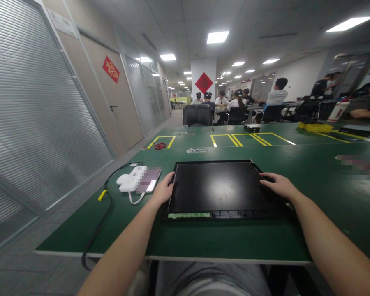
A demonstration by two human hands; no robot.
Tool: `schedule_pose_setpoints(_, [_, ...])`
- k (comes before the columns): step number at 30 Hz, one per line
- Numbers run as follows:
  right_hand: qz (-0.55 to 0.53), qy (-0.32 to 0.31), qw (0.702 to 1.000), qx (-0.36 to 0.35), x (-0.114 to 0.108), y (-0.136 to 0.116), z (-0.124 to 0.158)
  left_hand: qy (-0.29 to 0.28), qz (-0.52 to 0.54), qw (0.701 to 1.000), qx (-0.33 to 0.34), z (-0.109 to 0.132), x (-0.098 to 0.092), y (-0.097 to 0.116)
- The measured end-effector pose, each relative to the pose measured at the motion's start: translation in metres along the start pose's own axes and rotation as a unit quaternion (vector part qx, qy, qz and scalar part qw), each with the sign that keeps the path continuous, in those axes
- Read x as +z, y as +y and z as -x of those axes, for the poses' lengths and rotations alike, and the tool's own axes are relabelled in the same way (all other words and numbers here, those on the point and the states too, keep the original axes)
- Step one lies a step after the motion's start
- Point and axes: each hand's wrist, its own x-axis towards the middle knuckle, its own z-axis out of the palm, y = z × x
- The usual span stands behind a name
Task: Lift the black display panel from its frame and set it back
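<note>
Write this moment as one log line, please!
display panel: black face up, over green table | left hand: at panel's left edge | right hand: at right edge | red-handled scissors: beyond panel, leftward

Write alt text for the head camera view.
A person's left-hand grip and right-hand grip are at opposite side edges of a flat black screen panel over a green table. A phone-like device lies to the left, with red-handled scissors farther back. Several people are in the background.
</note>
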Motion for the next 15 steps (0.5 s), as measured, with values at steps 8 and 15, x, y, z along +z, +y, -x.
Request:
schedule_pose_setpoints(8, [-0.005,0.006,1.000,0.024,0.000,-0.001,0.001,0.023,0.282,0.958,-0.056,0.002,0.006,0.014])
schedule_pose_setpoints(15, [-0.012,0.030,0.999,0.004,0.003,0.002,0.000,0.036,0.180,0.981,-0.062,0.003,0.010,0.007])
